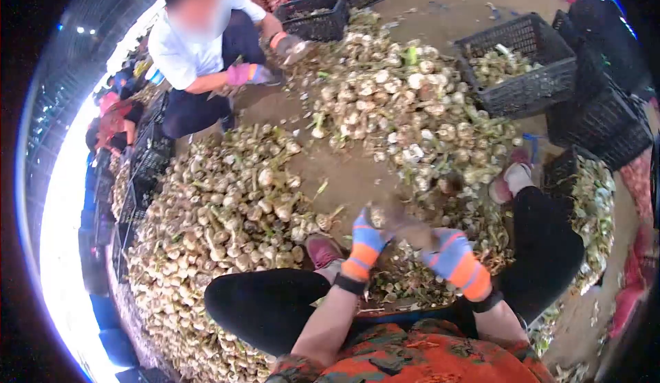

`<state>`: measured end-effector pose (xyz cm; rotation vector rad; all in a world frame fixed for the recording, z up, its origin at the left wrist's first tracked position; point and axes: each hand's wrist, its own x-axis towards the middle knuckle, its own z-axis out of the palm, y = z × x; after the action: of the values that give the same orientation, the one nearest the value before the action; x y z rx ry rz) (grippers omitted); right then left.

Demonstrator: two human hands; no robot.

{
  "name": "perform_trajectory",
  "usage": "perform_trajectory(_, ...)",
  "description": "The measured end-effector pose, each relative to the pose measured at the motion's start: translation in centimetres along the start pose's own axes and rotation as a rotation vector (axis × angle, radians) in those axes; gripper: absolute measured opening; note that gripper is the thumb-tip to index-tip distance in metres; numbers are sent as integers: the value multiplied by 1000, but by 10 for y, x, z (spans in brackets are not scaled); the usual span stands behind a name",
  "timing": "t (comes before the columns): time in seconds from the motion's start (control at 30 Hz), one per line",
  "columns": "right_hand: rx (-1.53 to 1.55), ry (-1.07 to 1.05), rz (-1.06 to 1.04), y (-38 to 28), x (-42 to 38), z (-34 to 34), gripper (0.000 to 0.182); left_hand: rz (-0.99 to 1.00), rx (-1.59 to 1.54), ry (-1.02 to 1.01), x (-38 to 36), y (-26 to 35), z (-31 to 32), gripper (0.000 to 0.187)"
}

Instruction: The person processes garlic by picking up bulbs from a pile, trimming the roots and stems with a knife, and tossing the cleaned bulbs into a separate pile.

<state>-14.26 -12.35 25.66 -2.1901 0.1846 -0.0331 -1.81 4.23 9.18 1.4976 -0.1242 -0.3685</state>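
Observation:
My left hand (369, 240), in a blue and orange striped glove, is closed on a garlic bulb (376, 215) that shows at its fingertips. Close beside it, my right hand (433, 242) wears a matching glove with dirt-brown fingers. Its fingers curl inward and are blurred, so whatever they hold cannot be made out. Both hands hover between my knees, above a layer of garlic stems and trimmings (405, 283). A large pile of garlic bulbs (220, 218) spreads to the left, and another garlic pile (405, 101) lies ahead.
Across from me a person (199, 46) in striped gloves crouches at the far pile. A black crate (522, 67) with some garlic stands at the right, with more black crates (605, 118) behind it. A crate heaped with trimmings (595, 211) sits beside my right knee.

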Motion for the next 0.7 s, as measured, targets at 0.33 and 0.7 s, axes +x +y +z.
perform_trajectory(0.33,-545,-452,-7,-78,4,11,34,-305,-816,-124,-75,146,-17,20)
perform_trajectory(0.7,-538,-468,-14,-66,1,20,37,-347,-689,-186,-80,121,-23,39)
